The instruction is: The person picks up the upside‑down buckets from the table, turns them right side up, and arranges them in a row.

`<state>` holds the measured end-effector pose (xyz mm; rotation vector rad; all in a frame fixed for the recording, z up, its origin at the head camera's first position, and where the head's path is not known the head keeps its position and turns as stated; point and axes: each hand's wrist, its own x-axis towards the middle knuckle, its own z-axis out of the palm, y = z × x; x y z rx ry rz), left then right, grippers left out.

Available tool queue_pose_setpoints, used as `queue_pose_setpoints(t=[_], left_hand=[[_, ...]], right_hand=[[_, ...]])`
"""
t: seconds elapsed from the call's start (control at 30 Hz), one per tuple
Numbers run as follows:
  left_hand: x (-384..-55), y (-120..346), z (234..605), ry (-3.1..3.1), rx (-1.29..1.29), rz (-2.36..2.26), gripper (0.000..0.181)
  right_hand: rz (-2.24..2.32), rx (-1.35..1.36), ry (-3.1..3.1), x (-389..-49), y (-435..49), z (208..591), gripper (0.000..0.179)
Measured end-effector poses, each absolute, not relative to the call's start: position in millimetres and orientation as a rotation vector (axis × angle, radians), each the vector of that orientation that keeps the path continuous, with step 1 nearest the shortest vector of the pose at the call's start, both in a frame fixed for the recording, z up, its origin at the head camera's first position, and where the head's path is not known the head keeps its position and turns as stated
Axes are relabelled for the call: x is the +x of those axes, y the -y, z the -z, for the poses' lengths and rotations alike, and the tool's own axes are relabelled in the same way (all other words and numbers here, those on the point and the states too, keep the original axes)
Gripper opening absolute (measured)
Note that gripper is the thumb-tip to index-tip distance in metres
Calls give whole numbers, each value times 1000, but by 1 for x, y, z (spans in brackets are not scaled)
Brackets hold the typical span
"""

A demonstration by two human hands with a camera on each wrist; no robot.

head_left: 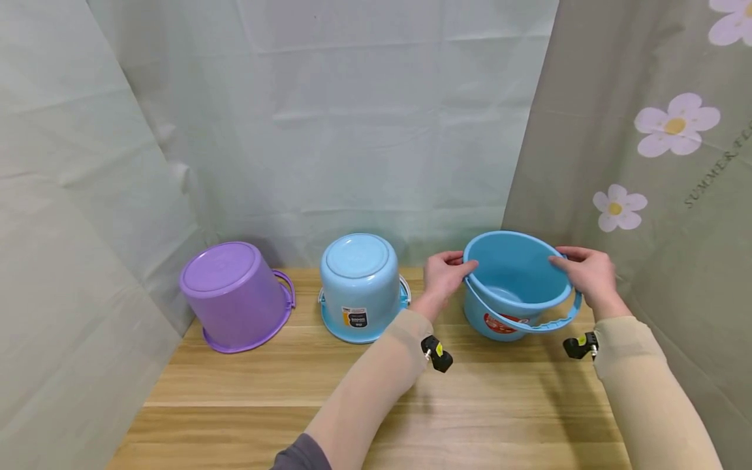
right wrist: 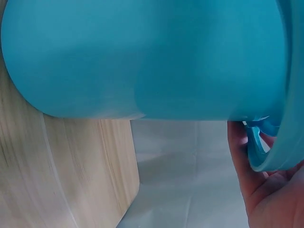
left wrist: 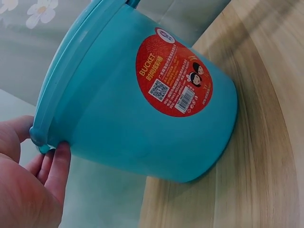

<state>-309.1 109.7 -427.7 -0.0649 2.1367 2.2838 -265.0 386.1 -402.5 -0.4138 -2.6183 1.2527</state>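
A blue bucket [head_left: 511, 261] stands upright at the right of the table, its mouth facing up and its handle hanging down over the front. My left hand [head_left: 444, 277] pinches the rim at its left side, thumb over the edge and fingers beneath, as the left wrist view also shows. At the opposite side my right hand [head_left: 587, 274] grips the rim near the handle's joint. A red round label [left wrist: 173, 73] shows on the bucket's wall. In the right wrist view the handle [right wrist: 259, 147] passes close by the right hand's fingers.
A light blue bucket [head_left: 364, 281] stands upside down in the middle, left of my left hand. Further left a purple bucket [head_left: 241, 300] is also upside down, with its handle out to the right. Behind the wooden table [head_left: 247, 405] hangs a pale cloth [head_left: 352, 130].
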Motion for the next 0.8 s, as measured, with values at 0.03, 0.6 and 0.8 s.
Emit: queue_pose_setpoints(t=[0.03, 0.6, 0.8], left_hand=[[-309, -111, 428, -2141, -62, -2281, 31], [-303, -134, 426, -2189, -65, -2227, 36], [-305, -134, 430, -2163, -53, -2253, 36]], right_hand=[[-1248, -411, 2622, -265, -387, 403, 61], [-1317, -487, 2603, -269, -408, 402, 64], [-1405, -465, 2549, -272, -409, 406, 66]])
